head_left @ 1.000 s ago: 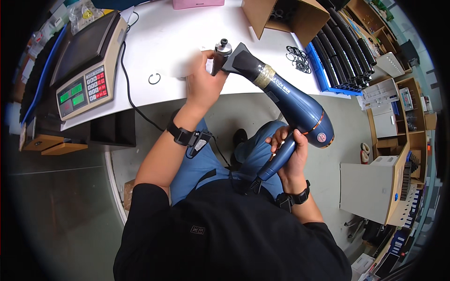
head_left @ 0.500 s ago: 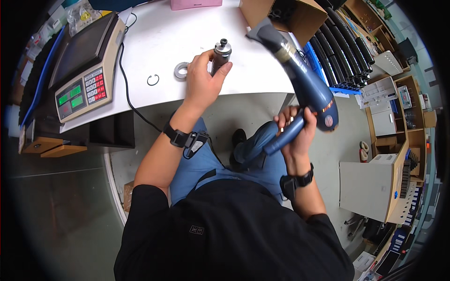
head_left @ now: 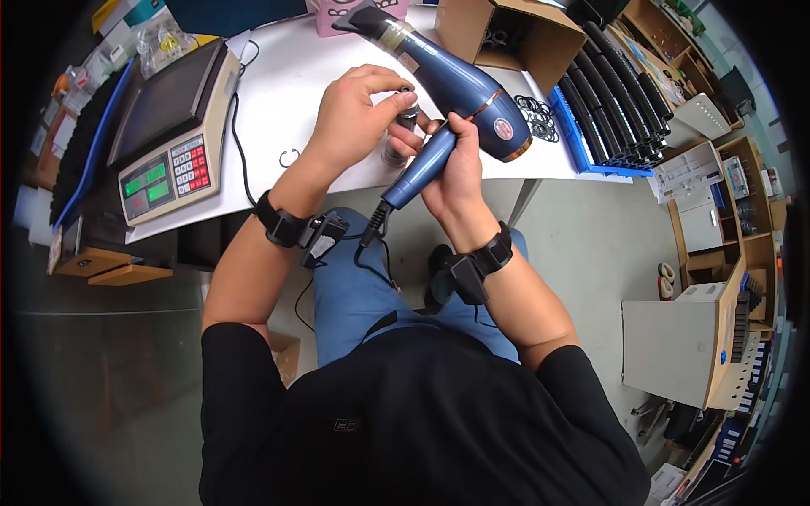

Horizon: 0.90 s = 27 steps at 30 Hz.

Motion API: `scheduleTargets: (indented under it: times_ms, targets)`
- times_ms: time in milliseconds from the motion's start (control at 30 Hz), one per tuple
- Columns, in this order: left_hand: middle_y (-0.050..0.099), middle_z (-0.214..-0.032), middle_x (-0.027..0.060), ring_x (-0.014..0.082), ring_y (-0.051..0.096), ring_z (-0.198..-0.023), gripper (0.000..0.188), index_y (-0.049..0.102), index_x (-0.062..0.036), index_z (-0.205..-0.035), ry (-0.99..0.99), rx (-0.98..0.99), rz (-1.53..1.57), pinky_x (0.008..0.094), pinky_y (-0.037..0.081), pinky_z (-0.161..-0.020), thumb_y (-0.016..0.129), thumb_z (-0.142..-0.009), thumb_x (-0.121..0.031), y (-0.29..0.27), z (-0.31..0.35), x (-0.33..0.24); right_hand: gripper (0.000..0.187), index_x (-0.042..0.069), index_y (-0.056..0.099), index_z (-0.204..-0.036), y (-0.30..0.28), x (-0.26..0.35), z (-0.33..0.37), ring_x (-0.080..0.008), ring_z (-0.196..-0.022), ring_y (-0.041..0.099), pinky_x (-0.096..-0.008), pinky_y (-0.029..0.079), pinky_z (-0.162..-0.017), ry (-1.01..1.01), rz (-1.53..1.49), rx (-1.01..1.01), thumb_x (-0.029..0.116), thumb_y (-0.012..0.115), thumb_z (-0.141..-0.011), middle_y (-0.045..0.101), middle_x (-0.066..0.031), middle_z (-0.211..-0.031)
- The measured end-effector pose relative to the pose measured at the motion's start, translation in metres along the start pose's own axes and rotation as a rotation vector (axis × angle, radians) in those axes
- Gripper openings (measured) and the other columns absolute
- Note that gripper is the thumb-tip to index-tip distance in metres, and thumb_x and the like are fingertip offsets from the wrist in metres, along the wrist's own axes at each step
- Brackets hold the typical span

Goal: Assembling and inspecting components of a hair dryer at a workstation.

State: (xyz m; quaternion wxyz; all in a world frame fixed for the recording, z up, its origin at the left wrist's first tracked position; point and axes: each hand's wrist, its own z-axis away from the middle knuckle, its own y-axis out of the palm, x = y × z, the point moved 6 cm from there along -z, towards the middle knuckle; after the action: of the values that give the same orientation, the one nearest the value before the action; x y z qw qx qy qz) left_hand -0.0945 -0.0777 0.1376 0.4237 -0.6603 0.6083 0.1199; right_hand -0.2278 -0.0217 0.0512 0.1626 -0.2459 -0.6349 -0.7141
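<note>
My right hand (head_left: 456, 164) grips the handle of a blue hair dryer (head_left: 477, 93). Its concentrator nozzle points to the far left, over the table. Under the dryer, a dark metal cylinder (head_left: 410, 115) stands upright near the table's front edge, partly covered by fingers. The thumb and fingers of my left hand (head_left: 350, 114) close round the small screw head at its top. Fingertips of my right hand reach the cylinder's side; whether they press on it I cannot tell. A thin snap ring (head_left: 289, 158) lies beside my left wrist.
A digital scale (head_left: 169, 173) occupies the table's left end. Behind the dryer are a pink box (head_left: 333, 21) and an open cardboard box (head_left: 506, 38). Black rings (head_left: 537, 118) lie near a blue tray (head_left: 582, 152) of black tubes at right. The dryer's cord (head_left: 371, 226) hangs over my lap.
My right hand has brought the hair dryer left and up, over the cylinder. My left hand has shifted from the cylinder's side to its top. The grey ring is now hidden.
</note>
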Motion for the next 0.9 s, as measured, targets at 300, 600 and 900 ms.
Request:
scheduleTargets:
  times_ms: [300, 600, 900]
  targets:
    - [0.074, -0.093, 0.0035, 0.0085, 0.065, -0.083, 0.019, 0.076, 0.0073, -0.105, 0.187, -0.161, 0.171, 0.0238, 0.052, -0.076, 0.071, -0.098, -0.010, -0.094, -0.095, -0.087, 0.046, -0.003, 0.046, -0.123, -0.006, 0.000, 0.004, -0.0412, -0.102, 0.074, -0.0440, 0.064, -0.082, 0.016, 0.012, 0.041, 0.038, 0.053, -0.103, 0.060, -0.0184, -0.135]
    - [0.078, -0.094, 0.0110, 0.0197, 0.071, -0.085, 0.028, 0.080, -0.0034, -0.108, -0.095, -0.330, -0.315, 0.0326, 0.054, -0.080, 0.075, -0.094, -0.028, -0.120, -0.047, 0.043, 0.030, 0.009, 0.063, -0.088, -0.042, 0.169, 0.049, -0.0153, -0.061, 0.061, -0.0378, 0.060, -0.068, -0.201, 0.772, -0.154, 0.039, 0.063, -0.095, 0.058, -0.0020, -0.073]
    - [0.078, -0.094, 0.0110, 0.0190, 0.069, -0.081, 0.030, 0.080, -0.0038, -0.110, -0.175, -0.277, -0.307, 0.0323, 0.054, -0.078, 0.073, -0.094, -0.029, -0.105, -0.011, 0.108, 0.035, 0.004, 0.067, -0.096, 0.043, 0.269, 0.059, -0.0130, -0.063, 0.065, -0.0254, 0.053, -0.057, -0.093, 1.336, -0.038, 0.038, 0.072, -0.089, 0.067, -0.0056, -0.083]
